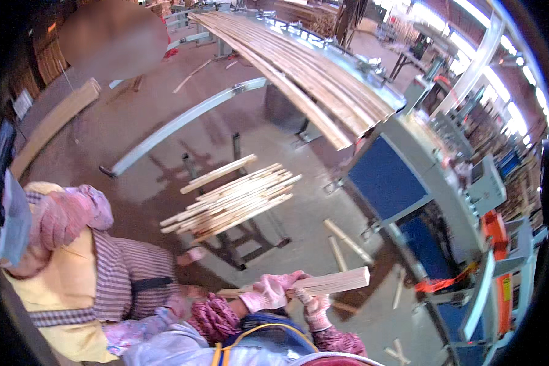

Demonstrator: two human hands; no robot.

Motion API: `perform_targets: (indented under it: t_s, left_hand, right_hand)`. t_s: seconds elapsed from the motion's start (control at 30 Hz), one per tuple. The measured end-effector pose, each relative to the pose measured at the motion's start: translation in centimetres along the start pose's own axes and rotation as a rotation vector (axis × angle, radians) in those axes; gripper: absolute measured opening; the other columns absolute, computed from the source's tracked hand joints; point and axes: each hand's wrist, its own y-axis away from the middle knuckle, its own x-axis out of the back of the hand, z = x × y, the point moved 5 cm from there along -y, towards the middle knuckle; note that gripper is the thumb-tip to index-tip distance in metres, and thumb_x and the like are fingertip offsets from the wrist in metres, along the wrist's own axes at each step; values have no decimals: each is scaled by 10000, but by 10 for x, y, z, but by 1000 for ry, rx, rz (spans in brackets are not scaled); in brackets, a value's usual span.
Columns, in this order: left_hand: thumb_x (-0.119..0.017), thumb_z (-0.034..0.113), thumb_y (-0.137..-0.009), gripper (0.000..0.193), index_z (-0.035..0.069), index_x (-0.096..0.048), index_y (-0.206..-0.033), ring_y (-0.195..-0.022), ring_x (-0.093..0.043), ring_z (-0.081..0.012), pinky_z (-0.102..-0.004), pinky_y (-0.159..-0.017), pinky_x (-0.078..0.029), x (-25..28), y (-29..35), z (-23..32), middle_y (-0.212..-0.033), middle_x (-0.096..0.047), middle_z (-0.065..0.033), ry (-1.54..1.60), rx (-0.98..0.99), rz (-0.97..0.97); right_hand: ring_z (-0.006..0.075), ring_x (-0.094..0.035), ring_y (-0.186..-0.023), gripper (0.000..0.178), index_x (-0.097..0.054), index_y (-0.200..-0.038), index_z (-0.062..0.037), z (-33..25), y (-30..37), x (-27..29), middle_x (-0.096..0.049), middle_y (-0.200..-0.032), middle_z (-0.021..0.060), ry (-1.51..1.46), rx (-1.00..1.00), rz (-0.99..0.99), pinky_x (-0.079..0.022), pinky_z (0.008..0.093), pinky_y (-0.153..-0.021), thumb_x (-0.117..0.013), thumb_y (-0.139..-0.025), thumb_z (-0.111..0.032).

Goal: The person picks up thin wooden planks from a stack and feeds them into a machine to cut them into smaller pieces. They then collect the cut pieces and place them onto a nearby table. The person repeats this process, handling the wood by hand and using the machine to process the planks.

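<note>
Across my front lies a pale wooden piece, its squared end pointing right and its other end running left past my wrist. Fine lines along its side could be grain or seams between strips; I cannot tell which. My left hand, in a pinkish knit glove, closes over its middle from above. Close beside it my right hand, gloved alike, grips the lower edge with bent fingers. Ahead, a pile of thin wooden strips rests on a dark metal stand.
A person in a checked apron stands close at my left. Long boards lie on a machine table at the far right, above blue panels. Loose wood offcuts litter the floor. A curved metal rail stretches beyond the stand.
</note>
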Motion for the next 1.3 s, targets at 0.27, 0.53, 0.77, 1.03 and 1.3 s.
perform_targets:
  t_s: [0.27,0.53,0.77,1.03,1.3]
  left_hand:
    - [-655,312,-838,615,105,-417,-1366,-1103,-591,-232,-352,-884,-511,-11,-8,-50,-1307,-541,-113,-50,-18,157]
    - [-625,202,-854,313,87,-596,-1144,-957,-645,-228,-312,-831,-509,70,9,-43,-1010,-662,-119,-44,102,722]
    - [-619,203,-821,267,140,-587,-1078,-928,-645,-328,-400,-750,-536,103,81,-60,-966,-655,-111,-382,499,1291]
    - [-402,345,-972,454,36,-478,-1296,-429,-560,-129,-225,-291,-473,13,136,-60,-775,-583,-119,-1407,1107,1512]
    - [-694,300,-770,452,122,-596,-1173,-882,-654,-322,-412,-769,-540,-61,206,-24,-967,-668,-87,-302,1322,1993]
  right_hand:
    - [211,-625,-963,515,-599,-1171,33,-24,-41,6,-647,-1085,118,114,129,-129,-519,341,-872,-818,-758,-181]
    - [228,-601,-1037,573,-443,-1353,-38,-24,-149,-55,-584,-1207,108,-190,-460,-872,-521,359,-896,-701,-842,-54]
    - [183,-611,-1019,468,-492,-1337,-49,4,-266,-197,-608,-1173,93,318,360,-1118,-510,309,-864,-613,-932,-250]
    - [213,-575,-1077,433,-507,-1320,-95,94,-184,-354,-603,-1182,82,690,1124,-1458,-454,365,-934,-552,-949,-314]
    - [243,-539,-1136,412,-522,-1302,-142,171,-18,-307,-598,-1191,71,540,1420,-2098,-399,422,-1005,-490,-967,-379]
